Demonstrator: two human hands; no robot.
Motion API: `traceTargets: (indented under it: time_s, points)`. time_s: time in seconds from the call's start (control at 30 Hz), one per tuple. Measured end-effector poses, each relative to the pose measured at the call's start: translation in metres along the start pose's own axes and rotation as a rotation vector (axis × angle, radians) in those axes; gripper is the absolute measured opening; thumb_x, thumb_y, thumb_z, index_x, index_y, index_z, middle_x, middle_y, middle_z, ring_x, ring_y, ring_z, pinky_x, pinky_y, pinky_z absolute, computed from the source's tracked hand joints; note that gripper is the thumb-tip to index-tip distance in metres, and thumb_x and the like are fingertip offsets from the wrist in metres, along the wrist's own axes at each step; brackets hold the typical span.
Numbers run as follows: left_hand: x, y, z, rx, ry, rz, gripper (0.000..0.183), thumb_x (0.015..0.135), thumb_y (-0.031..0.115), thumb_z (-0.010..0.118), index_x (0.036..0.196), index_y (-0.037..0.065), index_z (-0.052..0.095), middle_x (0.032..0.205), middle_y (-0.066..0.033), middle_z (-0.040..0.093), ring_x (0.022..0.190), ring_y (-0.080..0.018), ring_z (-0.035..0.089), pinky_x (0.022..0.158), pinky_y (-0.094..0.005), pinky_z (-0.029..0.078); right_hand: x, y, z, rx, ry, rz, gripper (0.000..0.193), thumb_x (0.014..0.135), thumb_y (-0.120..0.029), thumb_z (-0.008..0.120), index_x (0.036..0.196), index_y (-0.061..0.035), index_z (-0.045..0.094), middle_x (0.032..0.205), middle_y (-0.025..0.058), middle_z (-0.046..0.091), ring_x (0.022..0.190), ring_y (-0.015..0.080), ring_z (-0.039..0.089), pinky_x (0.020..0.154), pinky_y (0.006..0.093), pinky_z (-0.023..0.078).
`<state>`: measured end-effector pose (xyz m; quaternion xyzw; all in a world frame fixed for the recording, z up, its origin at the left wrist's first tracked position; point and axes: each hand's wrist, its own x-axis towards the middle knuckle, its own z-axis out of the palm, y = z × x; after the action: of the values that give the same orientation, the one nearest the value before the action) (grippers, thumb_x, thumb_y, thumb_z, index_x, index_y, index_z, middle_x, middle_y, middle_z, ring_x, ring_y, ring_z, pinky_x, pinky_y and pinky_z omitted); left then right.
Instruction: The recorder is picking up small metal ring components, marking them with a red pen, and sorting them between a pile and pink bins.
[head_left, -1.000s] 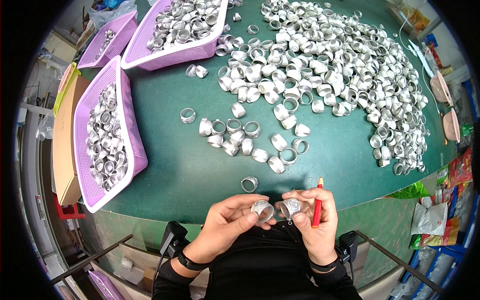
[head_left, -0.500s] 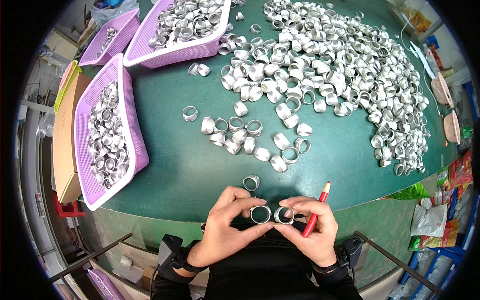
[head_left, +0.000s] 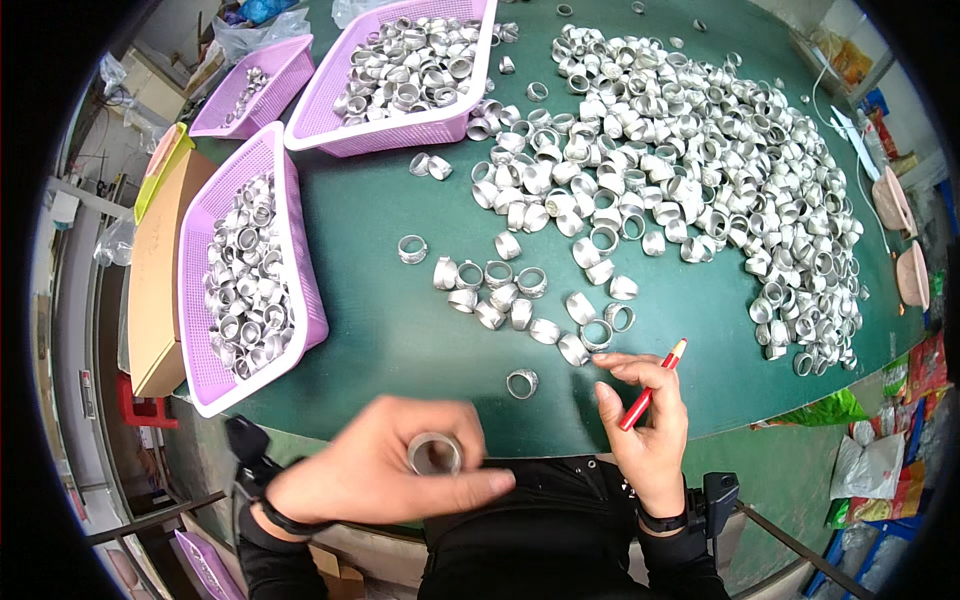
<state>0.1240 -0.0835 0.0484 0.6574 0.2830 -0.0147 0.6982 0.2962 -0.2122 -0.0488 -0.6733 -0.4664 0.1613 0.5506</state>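
My left hand (head_left: 385,460), blurred by motion, is held low in front of my body with its fingers curled round a silver metal ring (head_left: 435,455). Whether a second ring is in that hand I cannot tell. A red pencil (head_left: 652,388) with a pale end is tucked into my right hand (head_left: 650,430). The thumb and forefinger there are apart, with no ring seen between them. Those fingertips are close to a few loose rings (head_left: 596,335) on the green table (head_left: 400,340). One patterned ring (head_left: 522,383) lies by itself between my hands.
A large heap of silver rings (head_left: 700,170) spreads over the far right of the table. Purple baskets with rings stand at the left, the nearest basket (head_left: 312,300) by the edge beside a cardboard box (head_left: 155,290). Pink bowls (head_left: 911,275) sit at the right edge.
My hands have parted: the left moved left and nearer with a ring, the right forward toward the loose rings. The ring formerly in my right hand no longer shows there. The view has shifted.
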Motion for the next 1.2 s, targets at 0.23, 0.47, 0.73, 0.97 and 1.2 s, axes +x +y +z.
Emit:
traceTargets:
  time_s: [0.23,0.47,0.73,0.97,1.2]
  points:
    - [0.066,0.078,-0.115,1.305,1.116,0.664,0.046,0.071,0.022,0.066,0.107,-0.002,0.051,0.1,-0.0204,0.056,0.092,-0.0271,0.055,0.078,-0.0331,0.043,0.01,-0.002,0.005,-0.179,-0.024,-0.009,0.026,0.069,0.001,0.063,0.092,-0.0038,0.05,0.098,0.0093,0.059,0.083,0.0266,0.049,0.074,0.0332,0.039]
    - [0.06,-0.013,-0.02,1.184,0.295,0.47,0.018,0.065,0.015,0.068,0.073,0.003,0.057,0.07,-0.0101,0.051,0.066,-0.0279,0.053,0.058,-0.0355,0.043,0.007,0.016,0.003,-0.201,-0.04,-0.033,0.024,0.068,0.001,0.064,0.088,-0.0046,0.052,0.09,0.0083,0.059,0.077,0.0278,0.05,0.069,0.0337,0.042]
    - [0.053,-0.078,0.027,0.874,0.366,0.436,0.034,0.064,0.016,0.071,0.092,0.001,0.056,0.082,-0.0108,0.052,0.072,-0.0272,0.053,0.061,-0.0343,0.045,-0.013,0.016,-0.008,-0.239,-0.246,-0.22,0.025,0.055,0.007,0.061,0.075,-0.0059,0.052,0.089,0.0027,0.06,0.08,0.025,0.05,0.07,0.0347,0.042]
    - [0.052,-0.077,0.032,0.759,0.437,0.415,0.034,0.064,0.013,0.07,0.093,0.003,0.057,0.081,-0.0112,0.052,0.072,-0.027,0.052,0.062,-0.0345,0.044,-0.005,0.003,0.004,-0.162,-0.126,-0.129,0.029,0.063,-0.004,0.071,0.077,-0.0049,0.046,0.092,0.0098,0.058,0.077,0.0281,0.053,0.067,0.0374,0.042]
    - [0.038,-0.076,0.036,0.245,0.362,0.372,0.028,0.067,0.002,0.069,0.092,-0.001,0.056,0.093,-0.011,0.055,0.078,-0.0176,0.057,0.068,-0.0275,0.047,-0.015,0.006,0.006,0.149,-0.125,0.009,0.036,0.063,0.002,0.071,0.08,-0.0048,0.04,0.098,0.0156,0.059,0.084,0.0263,0.06,0.07,0.0331,0.047]
